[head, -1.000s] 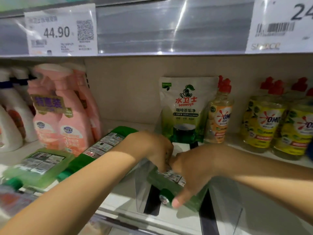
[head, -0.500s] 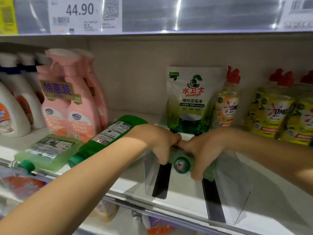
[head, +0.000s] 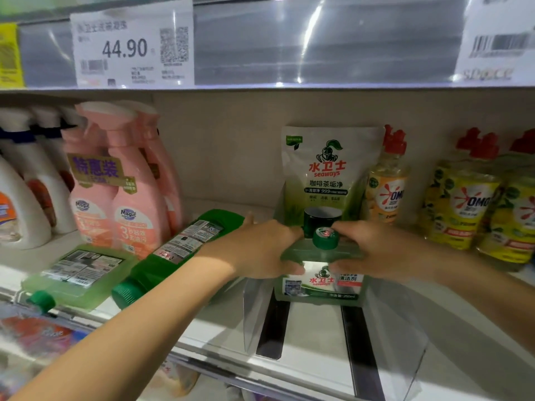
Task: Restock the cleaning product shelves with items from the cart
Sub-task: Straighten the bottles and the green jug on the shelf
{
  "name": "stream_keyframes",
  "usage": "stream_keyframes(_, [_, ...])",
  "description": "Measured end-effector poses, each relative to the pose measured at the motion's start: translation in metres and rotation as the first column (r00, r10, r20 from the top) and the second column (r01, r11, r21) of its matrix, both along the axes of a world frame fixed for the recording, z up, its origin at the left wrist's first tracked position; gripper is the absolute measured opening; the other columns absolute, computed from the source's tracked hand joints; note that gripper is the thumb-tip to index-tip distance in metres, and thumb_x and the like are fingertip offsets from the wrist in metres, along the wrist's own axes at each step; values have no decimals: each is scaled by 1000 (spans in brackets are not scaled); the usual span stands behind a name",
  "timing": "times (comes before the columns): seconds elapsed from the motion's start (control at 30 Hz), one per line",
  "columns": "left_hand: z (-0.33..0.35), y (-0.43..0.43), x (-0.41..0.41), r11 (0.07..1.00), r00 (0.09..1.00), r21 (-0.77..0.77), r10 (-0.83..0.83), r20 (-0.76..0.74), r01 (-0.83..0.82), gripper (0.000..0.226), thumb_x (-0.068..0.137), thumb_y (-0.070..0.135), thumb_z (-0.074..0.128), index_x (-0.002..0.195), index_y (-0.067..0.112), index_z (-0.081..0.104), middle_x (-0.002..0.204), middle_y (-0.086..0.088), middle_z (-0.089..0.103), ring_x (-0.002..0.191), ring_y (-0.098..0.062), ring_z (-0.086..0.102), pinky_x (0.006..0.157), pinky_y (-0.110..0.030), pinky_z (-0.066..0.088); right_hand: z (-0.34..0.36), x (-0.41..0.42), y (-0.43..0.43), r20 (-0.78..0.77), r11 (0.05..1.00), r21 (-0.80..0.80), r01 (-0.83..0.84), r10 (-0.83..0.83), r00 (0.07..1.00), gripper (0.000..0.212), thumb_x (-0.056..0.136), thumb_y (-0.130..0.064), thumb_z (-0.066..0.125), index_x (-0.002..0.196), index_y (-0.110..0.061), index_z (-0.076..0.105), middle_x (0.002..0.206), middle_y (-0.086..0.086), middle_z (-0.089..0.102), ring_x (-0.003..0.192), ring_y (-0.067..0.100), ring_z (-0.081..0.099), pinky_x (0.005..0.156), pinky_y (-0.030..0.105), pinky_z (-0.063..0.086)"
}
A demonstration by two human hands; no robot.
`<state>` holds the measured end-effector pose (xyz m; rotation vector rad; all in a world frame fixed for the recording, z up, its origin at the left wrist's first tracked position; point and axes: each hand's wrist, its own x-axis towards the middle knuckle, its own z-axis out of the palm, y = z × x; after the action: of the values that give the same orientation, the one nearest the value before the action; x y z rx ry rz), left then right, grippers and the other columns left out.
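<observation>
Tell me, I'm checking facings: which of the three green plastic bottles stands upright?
The green plastic bottle gripped between the left hand and right hand, cap up. The pale green bottle and dark green bottle lie flat at left.

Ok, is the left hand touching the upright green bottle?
Touching. The head view shows the left hand gripping the upright green bottle by its side, the right hand opposite.
</observation>
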<state>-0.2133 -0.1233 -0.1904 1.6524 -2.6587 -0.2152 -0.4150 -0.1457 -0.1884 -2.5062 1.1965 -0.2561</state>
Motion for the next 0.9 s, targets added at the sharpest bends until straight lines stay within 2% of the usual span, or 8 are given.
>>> stream_keyframes(0.1, [1, 6, -3, 997, 999, -79, 26, 27, -23, 34, 95, 48, 52, 121, 27, 52, 120, 8, 64, 119, -14, 54, 115, -64, -1, -1, -2, 11, 0, 996, -93, 5, -5, 1000, 20, 92, -35, 61, 109, -27, 56, 85, -20, 57, 78, -23, 49, 59, 4, 38])
stream_keyframes(0.27, [12, 24, 2, 978, 986, -175, 92, -142, -116, 31, 96, 51, 45, 121, 34, 50, 125, 17, 58, 121, -7, 50, 118, -55, -5, 8, -8, 23, 154, 991, -133, -23, 43, 987, 32, 95, -42, 52, 125, -30, 52, 111, -17, 61, 100, -6, 53, 84, 16, 46])
stream_keyframes(0.4, [28, 56, 3, 962, 996, -263, 49, -77, -68, 44, 98, 51, 38, 139, 34, 36, 144, 16, 43, 134, -6, 37, 120, -43, -7, 31, -9, 56, 161, 987, -160, -27, 54, 985, 27, 93, -48, 49, 115, -33, 52, 106, -20, 62, 95, -1, 59, 84, 22, 49])
stream_keyframes(0.47, [34, 74, 7, 950, 995, -311, -8, -97, -23, 47, 99, 51, 38, 142, 32, 35, 144, 15, 43, 134, -3, 36, 121, -36, 0, 37, -9, 78, 63, 971, -239, 10, 6, 998, 36, 91, -57, 40, 125, -46, 35, 119, -33, 41, 107, -12, 48, 97, 7, 37])
stream_keyframes(0.53, [37, 92, 11, 916, 990, -399, -84, -117, 30, 47, 98, 55, 35, 139, 32, 39, 137, 15, 50, 126, -5, 46, 117, -31, 20, 46, -7, 106, 75, 962, -265, 69, -51, 996, 38, 89, -63, 36, 121, -52, 20, 113, -41, 32, 101, -22, 42, 90, -2, 33])
stream_keyframes(0.67, [45, 128, 16, 882, 935, -453, -263, -240, 131, 47, 91, 60, 29, 131, 39, 40, 125, 18, 54, 109, -4, 54, 89, -30, 45, 63, -9, 156, 174, 942, -336, 19, 42, 984, 46, 86, -70, 36, 114, -39, 55, 107, -25, 64, 97, -3, 61, 80, 29, 52])
stream_keyframes(0.8, [60, 154, 9, 812, 832, -550, -434, -346, 195, 37, 90, 60, 28, 123, 45, 37, 119, 22, 53, 106, -1, 55, 86, -32, 48, 85, -19, 203, 265, 920, -387, 66, 42, 963, 45, 84, -67, 44, 115, -39, 59, 111, -24, 65, 99, 0, 63, 83, 29, 52])
stream_keyframes(0.9, [77, 169, -8, 765, 760, -615, -512, -399, 192, 38, 92, 54, 34, 122, 35, 47, 115, 18, 57, 105, -3, 56, 86, -36, 49, 107, -29, 231, 396, 912, -380, 153, 11, 918, 29, 86, -56, 56, 114, -50, 58, 108, -30, 66, 99, -8, 62, 80, 11, 48])
